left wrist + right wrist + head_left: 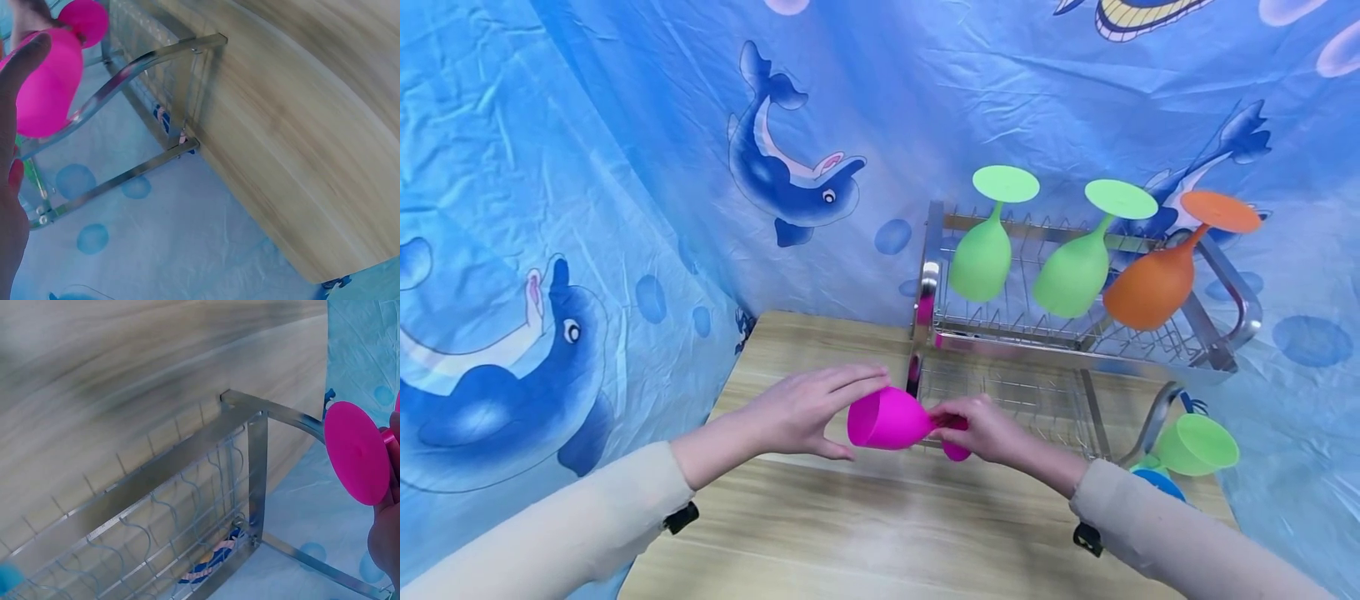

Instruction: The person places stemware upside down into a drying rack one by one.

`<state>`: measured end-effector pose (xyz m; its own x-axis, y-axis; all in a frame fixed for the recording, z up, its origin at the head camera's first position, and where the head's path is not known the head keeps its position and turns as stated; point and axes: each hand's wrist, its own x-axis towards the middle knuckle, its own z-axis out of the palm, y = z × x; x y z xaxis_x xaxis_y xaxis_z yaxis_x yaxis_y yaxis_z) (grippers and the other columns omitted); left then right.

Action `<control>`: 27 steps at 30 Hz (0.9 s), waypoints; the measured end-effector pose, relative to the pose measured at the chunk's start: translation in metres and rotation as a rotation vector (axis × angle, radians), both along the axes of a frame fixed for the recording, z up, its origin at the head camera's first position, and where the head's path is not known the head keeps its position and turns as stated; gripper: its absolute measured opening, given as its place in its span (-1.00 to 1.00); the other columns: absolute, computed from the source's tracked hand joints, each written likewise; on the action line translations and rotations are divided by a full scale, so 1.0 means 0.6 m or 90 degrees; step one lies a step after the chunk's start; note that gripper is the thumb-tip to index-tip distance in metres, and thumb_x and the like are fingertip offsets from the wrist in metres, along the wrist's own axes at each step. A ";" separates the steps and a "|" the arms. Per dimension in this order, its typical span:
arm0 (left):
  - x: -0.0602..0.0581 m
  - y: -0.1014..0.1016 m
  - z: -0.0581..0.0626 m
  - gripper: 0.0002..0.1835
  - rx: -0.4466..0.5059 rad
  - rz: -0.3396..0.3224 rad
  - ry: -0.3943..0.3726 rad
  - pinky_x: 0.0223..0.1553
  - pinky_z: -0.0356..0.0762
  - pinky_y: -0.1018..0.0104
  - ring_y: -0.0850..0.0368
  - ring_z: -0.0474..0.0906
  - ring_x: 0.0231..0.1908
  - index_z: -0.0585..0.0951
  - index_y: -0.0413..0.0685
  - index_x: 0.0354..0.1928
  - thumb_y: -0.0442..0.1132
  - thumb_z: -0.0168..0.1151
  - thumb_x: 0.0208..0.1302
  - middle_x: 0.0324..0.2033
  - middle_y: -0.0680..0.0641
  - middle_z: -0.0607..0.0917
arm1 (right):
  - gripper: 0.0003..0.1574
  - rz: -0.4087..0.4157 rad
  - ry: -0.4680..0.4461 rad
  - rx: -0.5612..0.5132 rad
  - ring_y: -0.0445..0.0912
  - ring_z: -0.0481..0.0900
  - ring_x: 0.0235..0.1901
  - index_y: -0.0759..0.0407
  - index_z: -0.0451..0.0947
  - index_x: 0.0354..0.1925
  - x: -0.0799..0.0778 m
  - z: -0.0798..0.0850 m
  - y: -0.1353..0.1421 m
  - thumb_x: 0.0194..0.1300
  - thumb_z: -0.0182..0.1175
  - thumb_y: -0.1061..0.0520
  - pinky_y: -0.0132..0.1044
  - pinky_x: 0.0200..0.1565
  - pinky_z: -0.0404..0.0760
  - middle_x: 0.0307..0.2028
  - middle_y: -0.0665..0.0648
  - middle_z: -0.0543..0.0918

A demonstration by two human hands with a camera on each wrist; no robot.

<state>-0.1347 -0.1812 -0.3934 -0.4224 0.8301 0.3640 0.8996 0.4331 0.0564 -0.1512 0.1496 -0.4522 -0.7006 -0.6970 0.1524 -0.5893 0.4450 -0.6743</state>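
Observation:
A pink plastic goblet (895,419) lies sideways in the air above the table, its mouth toward the left. My right hand (992,429) pinches its stem between thumb and fingers. Around the bowl's mouth is my left hand (805,410), fingers stretched along the upper rim and thumb held apart below. In the left wrist view, a digit overlaps the pink bowl (53,87). From the right wrist, the round pink foot (356,453) faces the camera, while most of the bowl is out of frame.
Behind the hands stands a two-tier metal dish rack (1060,356). Along its top hang two green goblets (983,260) (1073,271) and an orange goblet (1152,283), upside down. Another green goblet (1198,446) and a blue item (1159,482) sit on the wooden table (880,533) at right.

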 end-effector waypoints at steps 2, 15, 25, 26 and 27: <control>-0.001 0.001 -0.001 0.24 -0.012 -0.011 0.018 0.27 0.68 0.07 -0.04 0.54 0.39 0.39 -0.11 0.55 0.29 0.75 -0.14 0.47 -0.13 0.52 | -0.74 0.005 -0.003 0.003 -0.09 0.85 -0.19 0.28 0.79 -0.01 -0.003 0.006 0.000 0.33 0.49 0.29 -0.42 -0.15 0.79 -0.17 0.16 0.86; -0.007 0.004 -0.006 0.14 -0.005 -0.042 0.040 0.24 0.70 0.08 -0.05 0.55 0.38 0.41 -0.07 0.54 0.12 0.79 -0.08 0.46 -0.13 0.53 | -0.73 0.022 0.000 0.018 -0.13 0.84 -0.21 0.27 0.80 -0.01 -0.013 0.025 -0.005 0.31 0.49 0.31 -0.42 -0.17 0.79 -0.19 0.14 0.86; -0.008 0.002 -0.017 0.06 0.021 -0.054 0.037 0.15 0.76 0.09 -0.05 0.60 0.31 0.48 -0.06 0.47 0.00 0.82 -0.12 0.37 -0.12 0.59 | -0.76 0.040 0.016 0.029 -0.20 0.81 -0.24 0.21 0.81 -0.03 -0.018 0.023 -0.011 0.32 0.50 0.28 -0.49 -0.21 0.75 -0.20 0.06 0.86; -0.008 0.002 -0.019 0.07 0.027 -0.054 0.038 0.15 0.76 0.09 -0.05 0.60 0.30 0.49 -0.07 0.46 -0.01 0.82 -0.14 0.36 -0.13 0.60 | -0.76 0.043 0.023 0.028 -0.21 0.81 -0.25 0.20 0.81 -0.03 -0.019 0.021 -0.012 0.32 0.50 0.28 -0.49 -0.22 0.75 -0.20 0.06 0.86; -0.008 0.001 -0.022 0.08 0.033 -0.053 0.041 0.15 0.76 0.09 -0.05 0.61 0.29 0.49 -0.08 0.45 0.00 0.83 -0.16 0.35 -0.13 0.60 | -0.76 0.046 0.028 0.026 -0.21 0.81 -0.25 0.21 0.81 -0.03 -0.020 0.020 -0.012 0.32 0.50 0.28 -0.49 -0.23 0.75 -0.20 0.06 0.86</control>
